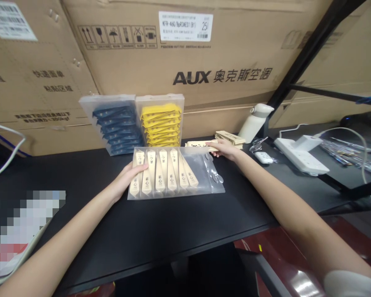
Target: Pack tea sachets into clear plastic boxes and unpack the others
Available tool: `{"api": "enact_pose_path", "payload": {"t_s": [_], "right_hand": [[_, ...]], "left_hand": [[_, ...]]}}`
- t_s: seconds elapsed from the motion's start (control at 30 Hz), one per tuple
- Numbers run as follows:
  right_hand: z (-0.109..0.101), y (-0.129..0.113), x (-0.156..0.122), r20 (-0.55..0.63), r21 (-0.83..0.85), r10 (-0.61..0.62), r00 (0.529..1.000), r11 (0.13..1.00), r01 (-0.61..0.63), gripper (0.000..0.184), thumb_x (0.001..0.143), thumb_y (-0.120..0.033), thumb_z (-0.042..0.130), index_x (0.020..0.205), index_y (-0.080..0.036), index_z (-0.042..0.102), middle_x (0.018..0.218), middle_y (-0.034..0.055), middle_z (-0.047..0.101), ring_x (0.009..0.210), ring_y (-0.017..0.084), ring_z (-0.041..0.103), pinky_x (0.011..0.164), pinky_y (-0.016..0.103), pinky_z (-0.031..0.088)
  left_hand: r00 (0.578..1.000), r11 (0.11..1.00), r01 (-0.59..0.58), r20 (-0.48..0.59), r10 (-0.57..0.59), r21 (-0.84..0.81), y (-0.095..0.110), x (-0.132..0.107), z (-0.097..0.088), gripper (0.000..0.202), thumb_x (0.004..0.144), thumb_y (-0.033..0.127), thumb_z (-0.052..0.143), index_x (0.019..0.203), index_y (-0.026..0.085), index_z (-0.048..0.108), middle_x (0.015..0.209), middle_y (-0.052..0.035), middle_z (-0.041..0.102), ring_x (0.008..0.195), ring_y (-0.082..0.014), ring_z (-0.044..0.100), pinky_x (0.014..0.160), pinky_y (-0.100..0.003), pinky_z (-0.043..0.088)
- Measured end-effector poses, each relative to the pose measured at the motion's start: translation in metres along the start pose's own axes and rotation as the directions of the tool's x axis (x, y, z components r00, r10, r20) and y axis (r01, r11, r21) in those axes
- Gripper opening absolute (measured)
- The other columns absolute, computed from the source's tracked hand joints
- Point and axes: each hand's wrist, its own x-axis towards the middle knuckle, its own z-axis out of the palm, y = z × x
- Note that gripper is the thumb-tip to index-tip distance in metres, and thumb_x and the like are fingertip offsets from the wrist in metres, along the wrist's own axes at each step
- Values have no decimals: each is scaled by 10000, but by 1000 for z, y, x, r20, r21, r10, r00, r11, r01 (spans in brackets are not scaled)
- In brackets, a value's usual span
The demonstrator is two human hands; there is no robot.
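My left hand (127,176) grips the left side of a clear plastic box (204,181), thumb over its front. Inside stands a row of several cream wedge-shaped packets (162,171) with dark lettering; the rightmost ones lean, and bare space shows at the box's right end. Behind the box's right corner, my right hand (225,149) has its fingers closed on a cream packet (199,145). More cream packets (230,137) lie piled just behind that hand. The box hides part of the held packet's lower edge.
Behind stand a clear box of blue packets (119,128) and another of yellow packets (161,123), against large cardboard cartons (126,66). A white bottle (254,123), an earphone case (264,157) and a power strip (301,156) are at right. A blurred-out item (21,231) lies left.
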Motion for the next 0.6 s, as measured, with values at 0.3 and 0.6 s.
{"api": "enact_pose_path", "payload": {"t_s": [0.3, 0.6], "right_hand": [[2, -5, -1, 61, 199, 79, 995, 976, -90, 55, 916, -199, 649, 920, -145, 657, 819, 57, 722, 609, 101, 679, 462, 142, 493], [6, -7, -3, 144, 350, 92, 985, 927, -138, 234, 763, 44, 523, 858, -154, 605, 771, 32, 695, 620, 113, 662, 583, 221, 598]], "left_hand": [[1000, 999, 14, 1, -14, -52, 1, -1, 0, 533, 790, 329, 784, 1284, 176, 656, 1062, -123, 799, 876, -282, 783, 748, -310, 627], [999, 996, 21, -35, -24, -89, 2, -1, 1, 542, 790, 293, 774, 1292, 137, 643, 1031, -143, 802, 841, -290, 786, 725, -321, 629]]}}
